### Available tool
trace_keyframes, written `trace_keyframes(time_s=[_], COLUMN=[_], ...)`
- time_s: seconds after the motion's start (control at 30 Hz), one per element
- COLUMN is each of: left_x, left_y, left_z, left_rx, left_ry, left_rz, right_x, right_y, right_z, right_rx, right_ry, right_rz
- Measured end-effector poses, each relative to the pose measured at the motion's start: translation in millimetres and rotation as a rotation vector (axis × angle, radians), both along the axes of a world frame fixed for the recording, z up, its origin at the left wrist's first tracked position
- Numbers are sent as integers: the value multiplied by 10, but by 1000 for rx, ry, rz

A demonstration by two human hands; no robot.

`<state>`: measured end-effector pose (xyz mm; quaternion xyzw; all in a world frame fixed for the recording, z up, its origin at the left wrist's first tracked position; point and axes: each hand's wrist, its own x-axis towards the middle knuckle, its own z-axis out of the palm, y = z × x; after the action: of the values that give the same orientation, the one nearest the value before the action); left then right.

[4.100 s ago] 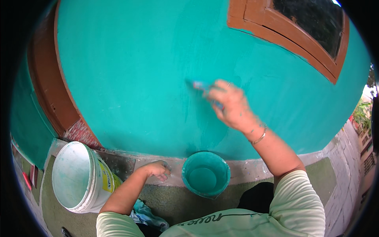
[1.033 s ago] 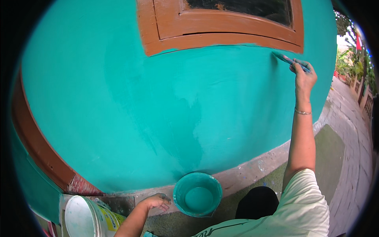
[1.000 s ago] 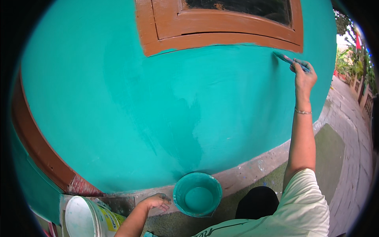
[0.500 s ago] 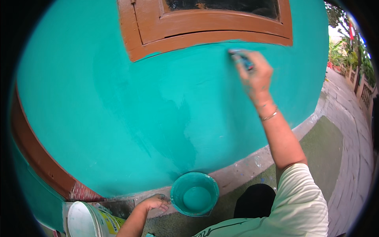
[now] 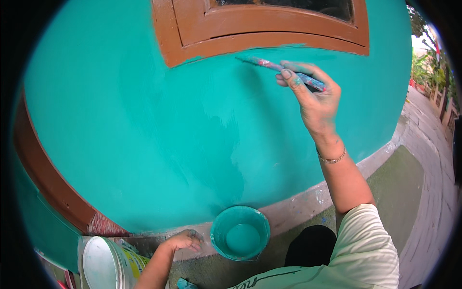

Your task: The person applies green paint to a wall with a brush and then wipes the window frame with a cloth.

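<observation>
My right hand (image 5: 315,91) pinches the paint-smeared handle of a paintbrush (image 5: 269,65). Its bristles are against the turquoise wall (image 5: 144,135), just under the brown window frame (image 5: 284,42). Down low, my left hand (image 5: 186,240) hangs with loosely spread fingers and holds nothing. Close to its fingertips stands a turquoise bucket (image 5: 263,226) with turquoise paint in the bottom, set at the foot of the wall. Darker, wet-looking patches show on the wall above the bucket.
A large white tub (image 5: 100,262) stands beside my left forearm. A brown trim post (image 5: 45,168) edges the wall at left. A concrete ledge (image 5: 298,207) runs along the wall's foot, and a paved path (image 5: 423,139) with plants lies at right. Crumpled turquoise material (image 5: 186,283) shows at the bottom.
The paintbrush in my right hand has swept left along the underside of the window frame. My left hand stays low beside the bucket. The whole view has shifted slightly.
</observation>
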<state>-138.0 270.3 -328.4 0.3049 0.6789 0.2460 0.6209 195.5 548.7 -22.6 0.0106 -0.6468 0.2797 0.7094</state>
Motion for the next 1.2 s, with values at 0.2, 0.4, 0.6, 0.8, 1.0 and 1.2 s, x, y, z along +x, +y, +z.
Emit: trace_keyframes(time_s=[0.2, 0.4, 0.6, 0.8, 1.0, 1.2], left_x=[123, 103, 24, 51, -62, -143], left_y=[113, -67, -402, -507, -535, -739], left_z=[121, 205, -13, -10, 35, 77], left_rx=[49, 70, -2, 20, 45, 66], left_ry=[48, 58, 38, -12, -20, -3], left_rz=[-65, -41, -34, 40, 103, 161], right_x=[-265, -33, -67, -4, -145, -251], right_y=[123, -153, 198, 184, -71, -373], right_z=[-659, -1566, -1200, -131, -1124, -1893], right_rx=[612, 240, 31, 313, 627, 238], right_ry=[-258, -857, -918, -240, -553, -1079], right_rz=[-635, -224, -244, -442, -598, -150])
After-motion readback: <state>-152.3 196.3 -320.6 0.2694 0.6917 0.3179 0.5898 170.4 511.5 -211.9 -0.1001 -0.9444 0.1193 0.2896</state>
